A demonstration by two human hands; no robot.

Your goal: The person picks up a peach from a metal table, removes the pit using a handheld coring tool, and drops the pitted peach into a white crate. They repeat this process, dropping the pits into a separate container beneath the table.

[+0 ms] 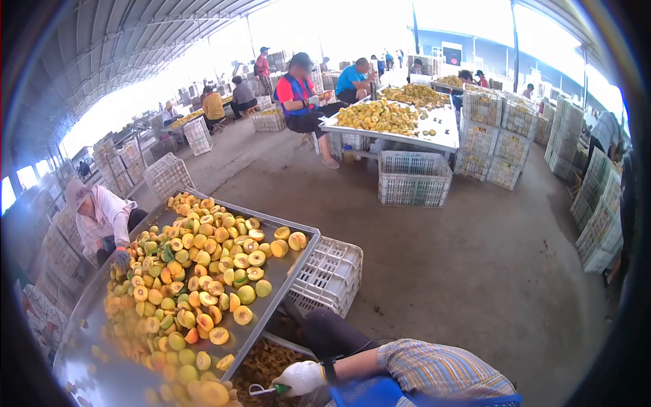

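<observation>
My right hand [302,378], in a white glove with a dark band at the wrist, is closed around a pitting tool [259,389] with a green handle and a looped metal end. The tool is over a crate of brown pits and scraps [268,359], beside the edge of a metal table [288,254]. Halved yellow peaches [203,258] lie heaped on that table, many cut side up with pits showing. The nearest peach [213,393], low in the view, is blurred. I cannot make out my left hand.
White plastic crates [329,271] stand by my table's right edge. Across the table a person in a pink top [102,217] reaches into the peaches with a gloved hand. Another fruit-covered table [427,139], an open crate [413,178] and crate stacks [498,136] are farther off.
</observation>
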